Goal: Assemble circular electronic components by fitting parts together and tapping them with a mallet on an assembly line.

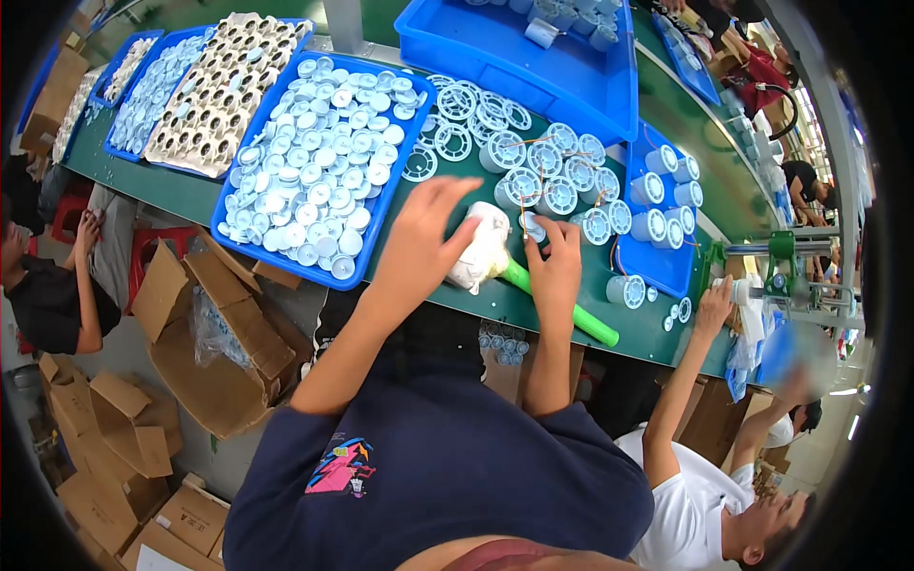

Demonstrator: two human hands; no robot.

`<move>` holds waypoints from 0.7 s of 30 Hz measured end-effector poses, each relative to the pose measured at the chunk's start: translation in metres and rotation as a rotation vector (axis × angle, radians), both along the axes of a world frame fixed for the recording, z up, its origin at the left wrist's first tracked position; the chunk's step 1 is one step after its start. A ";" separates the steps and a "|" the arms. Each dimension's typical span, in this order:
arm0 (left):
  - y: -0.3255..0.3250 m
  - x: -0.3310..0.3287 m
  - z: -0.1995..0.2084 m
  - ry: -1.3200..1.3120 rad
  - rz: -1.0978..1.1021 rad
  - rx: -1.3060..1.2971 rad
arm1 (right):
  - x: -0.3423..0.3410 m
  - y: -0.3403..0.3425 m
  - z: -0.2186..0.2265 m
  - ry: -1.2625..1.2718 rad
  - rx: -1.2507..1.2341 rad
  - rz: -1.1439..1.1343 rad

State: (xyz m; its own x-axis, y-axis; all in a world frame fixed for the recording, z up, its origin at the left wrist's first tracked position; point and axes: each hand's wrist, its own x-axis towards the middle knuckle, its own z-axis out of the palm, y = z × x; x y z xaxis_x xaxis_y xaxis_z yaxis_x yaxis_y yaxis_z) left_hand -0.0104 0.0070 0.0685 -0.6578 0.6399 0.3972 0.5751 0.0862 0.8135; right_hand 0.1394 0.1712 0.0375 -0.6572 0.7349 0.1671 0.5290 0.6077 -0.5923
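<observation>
— What is held in the trays?

— The blue tray [386, 205] nearest the left hand is filled with small white round caps [314, 171]. A second blue tray [143, 157] further left is loaded with a pale moulded insert [224, 90] full of round pockets. White cylindrical parts [662, 190] are stood in the blue tray [681, 276] to the right, and white spoked wheels [538, 171] with thin wires are spread over the green table [181, 190] between them.

— And the item being handled?

— A white lumpy head on a bright green handle [562, 306], laid on the table near its front edge. The white head [484, 249] is touched by the left hand [424, 238], fingers spread wide over it rather than closed. A small white piece [533, 226] is pinched by the right hand [554, 266] just beside it.
</observation>
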 end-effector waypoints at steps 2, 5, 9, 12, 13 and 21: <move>0.036 -0.026 -0.008 0.156 -0.080 -0.006 | -0.002 -0.003 -0.001 0.019 0.012 0.009; 0.069 -0.060 -0.025 0.365 -0.018 -0.288 | -0.007 -0.010 -0.004 0.063 -0.043 0.065; 0.089 -0.072 -0.033 0.224 -0.246 -0.269 | -0.005 -0.010 -0.003 0.140 -0.038 0.035; 0.076 -0.053 -0.014 0.118 -0.088 -0.141 | -0.003 -0.007 -0.007 0.341 0.145 -0.024; 0.062 -0.046 -0.003 0.120 -0.056 -0.105 | 0.001 -0.006 -0.009 0.368 0.214 -0.061; 0.000 -0.016 -0.041 0.050 0.088 -0.075 | -0.016 -0.016 0.006 0.584 0.414 -0.052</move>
State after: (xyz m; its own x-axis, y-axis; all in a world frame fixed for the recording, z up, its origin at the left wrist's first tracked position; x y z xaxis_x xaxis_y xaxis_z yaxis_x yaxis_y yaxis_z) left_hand -0.0261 0.0066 0.0279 -0.6931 0.6097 0.3844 0.6026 0.1974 0.7733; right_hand 0.1235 0.1552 0.0432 -0.3417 0.5631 0.7524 0.2302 0.8264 -0.5139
